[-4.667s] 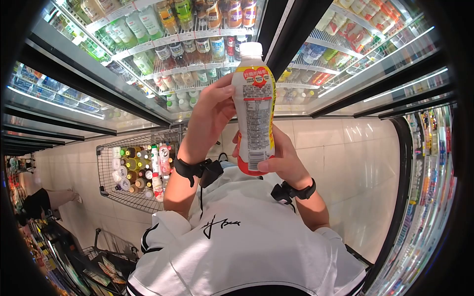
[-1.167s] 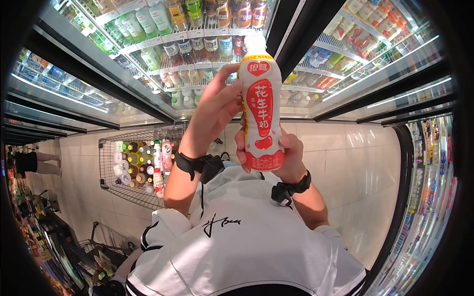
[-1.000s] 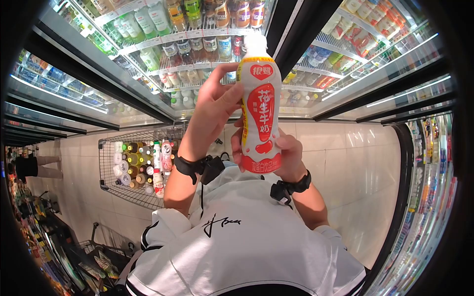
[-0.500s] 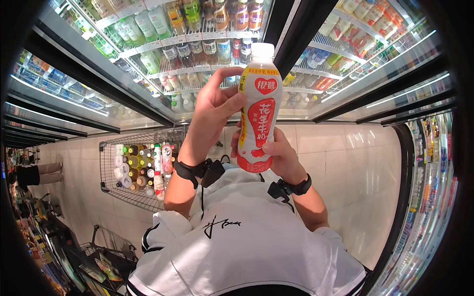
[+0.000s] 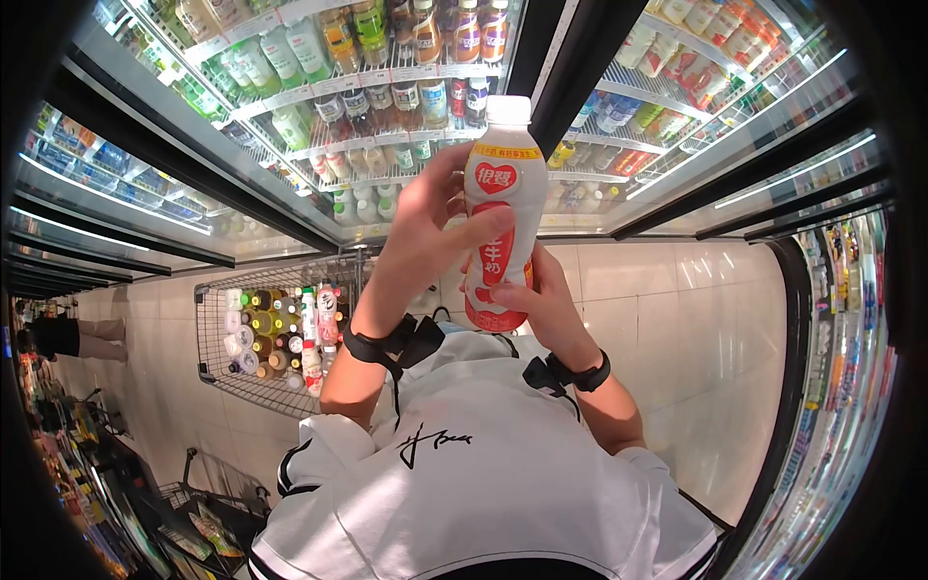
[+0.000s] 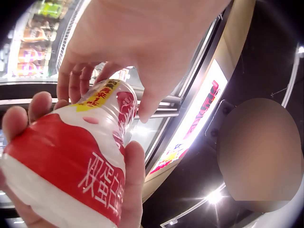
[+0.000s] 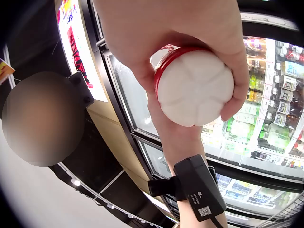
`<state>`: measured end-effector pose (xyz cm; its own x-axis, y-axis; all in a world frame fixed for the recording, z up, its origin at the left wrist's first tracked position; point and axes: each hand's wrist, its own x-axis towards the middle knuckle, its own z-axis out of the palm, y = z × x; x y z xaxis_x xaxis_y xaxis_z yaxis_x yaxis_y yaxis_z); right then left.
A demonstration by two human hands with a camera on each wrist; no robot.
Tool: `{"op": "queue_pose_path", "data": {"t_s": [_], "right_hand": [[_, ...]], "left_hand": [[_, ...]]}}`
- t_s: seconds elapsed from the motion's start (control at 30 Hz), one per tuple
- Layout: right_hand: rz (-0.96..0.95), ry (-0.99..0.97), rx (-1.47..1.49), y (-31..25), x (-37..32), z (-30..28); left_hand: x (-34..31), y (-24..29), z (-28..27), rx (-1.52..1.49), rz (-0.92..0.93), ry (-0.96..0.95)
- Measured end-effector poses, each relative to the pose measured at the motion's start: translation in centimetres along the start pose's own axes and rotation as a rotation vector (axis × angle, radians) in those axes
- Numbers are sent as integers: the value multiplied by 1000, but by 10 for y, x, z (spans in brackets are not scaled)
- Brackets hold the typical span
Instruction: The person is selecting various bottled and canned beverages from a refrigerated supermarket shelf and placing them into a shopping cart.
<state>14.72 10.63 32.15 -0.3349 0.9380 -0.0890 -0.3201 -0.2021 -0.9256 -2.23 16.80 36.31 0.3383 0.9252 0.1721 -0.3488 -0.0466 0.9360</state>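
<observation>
Apparently both hands (image 5: 418,227) (image 5: 554,304) grip the red-and-white bottle (image 5: 517,188).

One bottle (image 5: 523,215) held by one left hand (image 5: 422,220), one right hand (image 5: 551,300); two wrist cameras (image 7: 199,187) worn, two carts (image 5: 275,393) seen

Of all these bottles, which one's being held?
The white-capped bottle with the red heart, held between left grip and right grip; the other bottles are in the cart or on shelves.

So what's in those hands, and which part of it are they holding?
A red and white bottle. The left hand holds it around the middle, thumb across the front; the right hand grips it lower, near the base.
</observation>
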Motion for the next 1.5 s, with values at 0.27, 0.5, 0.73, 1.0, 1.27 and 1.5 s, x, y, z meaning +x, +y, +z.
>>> {"op": "queue_pose_path", "data": {"t_s": [0.27,0.5,0.73,1.0,1.27,1.5], "right_hand": [[41,-59,20,-1,0,-2],[71,-144,147,-4,2,-2],[-12,74,-232,-9,2,16],[107,-197,6,1,2,1],[153,-29,-228,2,12,16],[196,-188,-377,31,29,4]], "left_hand": [[-1,-5,5,100,89,51],[-2,-2,5,193,121,95],[-7,10,18,266,-44,189],[1,-14,-11,-482,-140,-25],[-1,-29,-21,-129,-235,125],[-23,-49,-60,22,-272,239]]}}
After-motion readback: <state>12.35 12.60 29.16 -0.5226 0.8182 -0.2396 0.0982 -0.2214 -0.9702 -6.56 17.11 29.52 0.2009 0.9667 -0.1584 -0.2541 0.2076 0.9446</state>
